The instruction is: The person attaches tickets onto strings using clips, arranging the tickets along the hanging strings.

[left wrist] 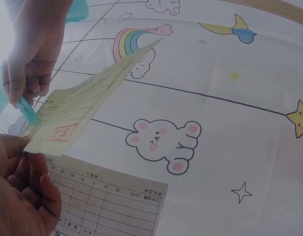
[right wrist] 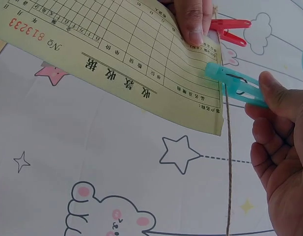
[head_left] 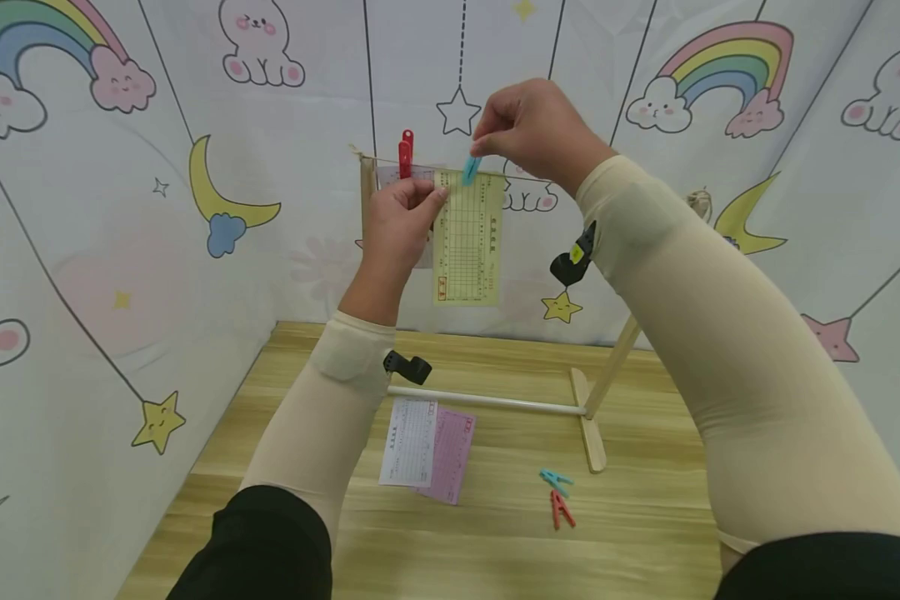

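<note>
My left hand [head_left: 397, 221] pinches the upper left edge of a yellow receipt slip [head_left: 465, 250], which hangs upright at a string [right wrist: 229, 172]. Between thumb and fingers of my right hand [head_left: 543, 129] is a light blue clothespin [head_left: 471, 171]. Its tip lies over the slip's top edge at the string, as the right wrist view shows too; whether it bites the string cannot be told. To the left, a red clothespin [head_left: 405, 158] sits on the string with a whitish slip [left wrist: 107, 196] hanging there, partly hidden by my left hand.
On the wooden table, a white slip [head_left: 410, 442] overlaps a pink slip [head_left: 453, 458]. Right of them lie a blue clothespin [head_left: 555, 480] and a red one [head_left: 562, 509]. The stand's wooden foot [head_left: 588, 425] and white crossbar [head_left: 487, 402] are behind. A patterned cloth backs everything.
</note>
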The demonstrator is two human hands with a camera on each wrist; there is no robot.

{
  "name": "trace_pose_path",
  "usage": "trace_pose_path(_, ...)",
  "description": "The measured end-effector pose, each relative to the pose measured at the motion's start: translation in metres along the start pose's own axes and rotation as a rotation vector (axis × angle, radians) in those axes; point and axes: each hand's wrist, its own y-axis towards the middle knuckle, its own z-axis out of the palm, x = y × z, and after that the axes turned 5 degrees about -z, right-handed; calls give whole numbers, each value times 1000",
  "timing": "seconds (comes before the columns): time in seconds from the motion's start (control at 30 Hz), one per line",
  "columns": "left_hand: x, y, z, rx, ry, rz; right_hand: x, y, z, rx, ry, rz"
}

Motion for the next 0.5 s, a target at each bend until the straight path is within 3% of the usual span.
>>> trace_pose_path(0.5,1,0,-2,-3,-11,34,1,-3,-3,76,-32,-6)
